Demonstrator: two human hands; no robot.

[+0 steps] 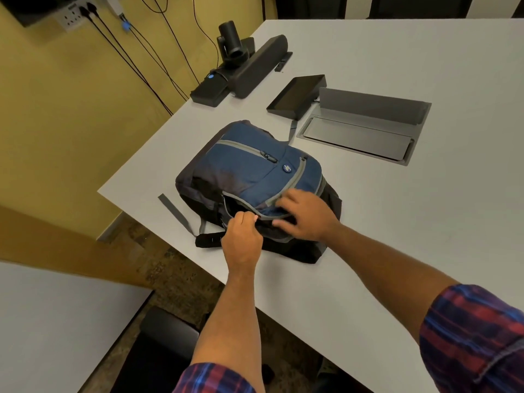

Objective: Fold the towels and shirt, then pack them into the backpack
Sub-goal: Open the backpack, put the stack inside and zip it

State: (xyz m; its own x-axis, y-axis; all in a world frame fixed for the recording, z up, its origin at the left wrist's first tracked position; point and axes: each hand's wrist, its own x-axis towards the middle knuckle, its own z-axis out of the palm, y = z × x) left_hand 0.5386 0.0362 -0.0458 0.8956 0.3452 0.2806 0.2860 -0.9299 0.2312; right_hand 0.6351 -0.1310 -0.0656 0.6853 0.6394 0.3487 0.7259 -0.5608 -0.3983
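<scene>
A blue and black backpack (249, 171) lies bulging on the white table (397, 222), its top towards me. My left hand (241, 236) pinches something small, apparently a zipper pull, at the main compartment's grey zipper line. My right hand (306, 217) rests on the bag's top just right of it, fingers spread flat and the thumb under the edge of the flap. A dark gap of the compartment shows left of my left hand. No towels or shirt are visible; the bag's inside is hidden.
A black conference camera and speaker bar (246, 63) stand at the table's far left edge. A black tray (295, 95) and an open grey cable hatch (363, 129) lie behind the bag. A black chair (167, 336) stands below the table's near edge.
</scene>
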